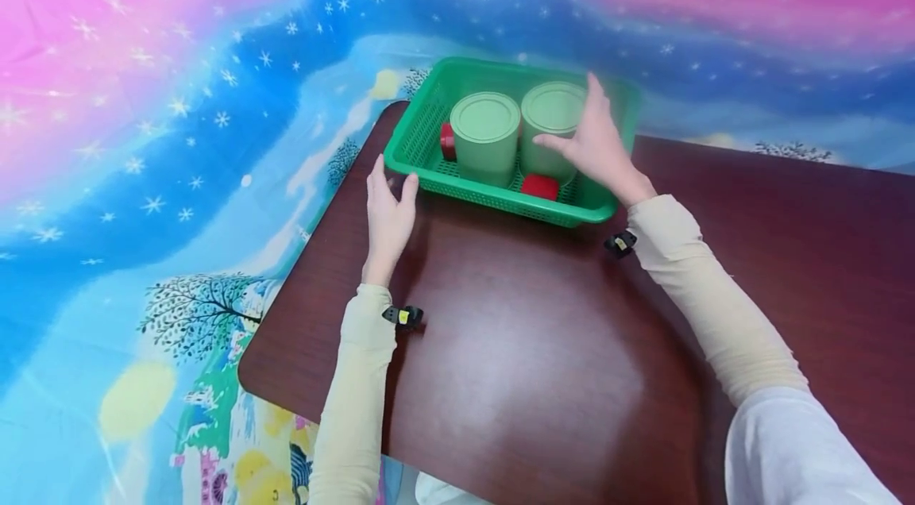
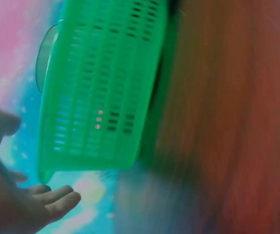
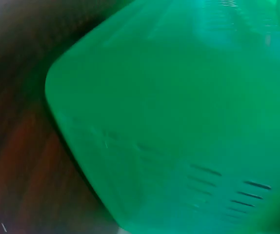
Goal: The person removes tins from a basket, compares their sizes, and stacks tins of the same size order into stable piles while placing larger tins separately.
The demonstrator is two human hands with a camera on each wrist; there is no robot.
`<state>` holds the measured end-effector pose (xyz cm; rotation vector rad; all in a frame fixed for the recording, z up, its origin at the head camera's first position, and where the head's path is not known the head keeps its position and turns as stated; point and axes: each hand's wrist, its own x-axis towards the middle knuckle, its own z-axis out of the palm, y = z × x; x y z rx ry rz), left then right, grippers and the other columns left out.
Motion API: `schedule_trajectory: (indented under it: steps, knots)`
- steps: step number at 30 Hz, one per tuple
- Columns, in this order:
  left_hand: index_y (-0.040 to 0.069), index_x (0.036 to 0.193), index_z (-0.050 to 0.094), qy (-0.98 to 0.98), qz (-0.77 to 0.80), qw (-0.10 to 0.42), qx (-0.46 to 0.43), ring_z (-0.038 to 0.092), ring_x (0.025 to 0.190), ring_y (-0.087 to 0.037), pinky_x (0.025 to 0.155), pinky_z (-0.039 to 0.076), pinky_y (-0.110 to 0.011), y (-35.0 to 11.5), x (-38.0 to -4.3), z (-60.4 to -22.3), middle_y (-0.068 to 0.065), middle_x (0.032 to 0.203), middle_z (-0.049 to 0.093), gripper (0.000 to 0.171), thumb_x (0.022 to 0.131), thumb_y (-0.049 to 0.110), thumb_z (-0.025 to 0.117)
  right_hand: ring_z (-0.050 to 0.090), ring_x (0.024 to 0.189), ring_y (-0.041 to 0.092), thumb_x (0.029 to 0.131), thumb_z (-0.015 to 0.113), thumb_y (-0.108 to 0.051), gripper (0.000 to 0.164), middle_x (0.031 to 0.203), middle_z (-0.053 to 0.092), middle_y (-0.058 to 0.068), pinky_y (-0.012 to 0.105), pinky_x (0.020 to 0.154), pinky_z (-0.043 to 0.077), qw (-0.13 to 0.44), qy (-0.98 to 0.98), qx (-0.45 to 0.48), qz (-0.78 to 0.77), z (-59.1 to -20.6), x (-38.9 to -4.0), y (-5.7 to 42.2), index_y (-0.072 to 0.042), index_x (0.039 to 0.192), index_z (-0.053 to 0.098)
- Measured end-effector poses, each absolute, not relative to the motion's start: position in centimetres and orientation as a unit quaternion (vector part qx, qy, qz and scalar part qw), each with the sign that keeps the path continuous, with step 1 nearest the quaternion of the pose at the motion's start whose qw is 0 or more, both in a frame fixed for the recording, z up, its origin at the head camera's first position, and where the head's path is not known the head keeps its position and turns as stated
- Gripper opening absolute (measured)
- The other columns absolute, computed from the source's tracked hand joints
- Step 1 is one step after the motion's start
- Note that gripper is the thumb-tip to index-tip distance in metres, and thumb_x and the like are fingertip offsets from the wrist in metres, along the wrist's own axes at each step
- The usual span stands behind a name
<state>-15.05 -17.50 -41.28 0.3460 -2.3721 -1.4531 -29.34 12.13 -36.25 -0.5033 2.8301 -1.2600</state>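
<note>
A green plastic basket (image 1: 500,207) with perforated sides stands at the far part of the table. Inside it are two pale green lidded cans (image 1: 485,120) side by side, plus a red item (image 1: 539,187) at the front and another red item (image 1: 447,141) at the left, both partly hidden. My left hand (image 1: 389,211) is at the basket's front left corner, thumb and fingers spread; the left wrist view shows a gap to the basket. Over the basket's right side, my right hand (image 1: 596,144) is raised with straight fingers, its thumb near the right can. Whether it touches is unclear.
The basket is on a dark brown wooden table (image 1: 529,330), near its far left corner. Behind and to the left hangs a pink and blue cloth (image 1: 236,76) with snowflakes and trees. Each sleeve bears a small black wrist camera (image 1: 403,318).
</note>
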Motion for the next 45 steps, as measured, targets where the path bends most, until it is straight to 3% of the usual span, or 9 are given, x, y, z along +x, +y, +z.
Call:
schedule_trajectory:
  steps: [7, 12, 16, 20, 23, 30, 39, 45]
  knots:
    - [0.009, 0.162, 0.024, -0.697, -0.685, 0.155, 0.143, 0.039, 0.147, -0.02, 0.116, 0.035, -0.035, -16.1, -18.3, -42.3, -0.011, 0.159, 0.04, 0.073, 0.106, 0.042, 0.056, 0.024, 0.154, 0.022, 0.078, 0.09, -0.044, 0.132, 0.173, 0.012, 0.007, 0.042, 0.121, 0.025, -0.031, 0.882, -0.083, -0.463, -36.2, -27.7, 14.1, -0.016, 0.167, -0.003]
    - [0.012, 0.166, 0.016, -0.675, -0.712, 0.138, 0.134, 0.025, 0.153, -0.012, 0.12, 0.026, -0.03, -16.4, -17.8, -44.3, -0.002, 0.169, 0.025, 0.079, 0.105, 0.048, 0.052, 0.037, 0.147, 0.018, 0.074, 0.093, -0.037, 0.129, 0.166, 0.03, 0.009, 0.039, 0.118, 0.032, -0.094, 0.856, -0.07, -0.504, -34.1, -24.5, 15.3, -0.02, 0.167, 0.005]
    - [0.019, 0.166, 0.021, -0.658, -0.727, 0.151, 0.126, 0.028, 0.151, -0.013, 0.122, 0.025, -0.036, -17.6, -17.3, -45.3, 0.0, 0.168, 0.029, 0.075, 0.104, 0.05, 0.051, 0.047, 0.136, 0.017, 0.075, 0.092, -0.032, 0.122, 0.153, 0.044, 0.012, 0.037, 0.112, 0.039, -0.134, 0.828, -0.056, -0.542, -31.3, -21.7, 16.9, -0.024, 0.166, 0.011]
    - [0.016, 0.161, 0.035, -0.642, -0.74, 0.17, 0.109, 0.039, 0.145, -0.024, 0.12, 0.028, -0.045, -19.0, -17.2, -45.5, -0.009, 0.158, 0.042, 0.062, 0.105, 0.039, 0.049, 0.048, 0.132, 0.017, 0.077, 0.09, -0.025, 0.116, 0.148, 0.045, 0.01, 0.036, 0.109, 0.042, -0.156, 0.804, -0.047, -0.573, -29.6, -19.3, 18.5, -0.024, 0.165, 0.014]
    - [0.01, 0.155, 0.041, -0.629, -0.749, 0.173, 0.115, 0.043, 0.14, -0.03, 0.118, 0.031, -0.044, -20.0, -17.2, -45.4, -0.016, 0.152, 0.045, 0.055, 0.105, 0.032, 0.047, 0.049, 0.132, 0.019, 0.078, 0.09, -0.022, 0.116, 0.147, 0.045, 0.01, 0.036, 0.111, 0.04, -0.161, 0.804, -0.034, -0.571, -29.6, -18.1, 19.7, -0.025, 0.165, 0.013]
    - [0.008, 0.152, 0.042, -0.582, -0.779, 0.187, 0.14, 0.046, 0.14, -0.031, 0.114, 0.035, -0.034, -21.9, -17.3, -45.2, -0.016, 0.15, 0.046, 0.053, 0.101, 0.023, 0.046, 0.044, 0.139, 0.023, 0.076, 0.09, -0.033, 0.12, 0.153, 0.041, 0.013, 0.036, 0.116, 0.033, -0.155, 0.844, 0.027, -0.513, -31.9, -17.0, 22.3, -0.03, 0.165, 0.011]
    - [0.0, 0.141, 0.047, -0.582, -0.773, 0.193, 0.163, 0.049, 0.132, -0.029, 0.109, 0.038, -0.03, -23.9, -16.5, -45.4, -0.015, 0.14, 0.05, 0.047, 0.101, 0.025, 0.045, 0.036, 0.146, 0.028, 0.078, 0.088, -0.041, 0.12, 0.162, 0.032, 0.015, 0.051, 0.118, 0.028, -0.142, 0.86, 0.073, -0.485, -34.5, -16.8, 24.4, -0.033, 0.165, 0.006]
    - [0.001, 0.139, 0.048, -0.589, -0.766, 0.2, 0.159, 0.049, 0.131, -0.029, 0.108, 0.038, -0.03, -24.5, -16.2, -45.5, -0.015, 0.14, 0.05, 0.045, 0.101, 0.026, 0.044, 0.04, 0.142, 0.027, 0.078, 0.088, -0.042, 0.119, 0.157, 0.038, 0.015, 0.046, 0.119, 0.027, -0.172, 0.845, 0.106, -0.495, -36.8, -17.6, 26.1, -0.033, 0.165, 0.007]
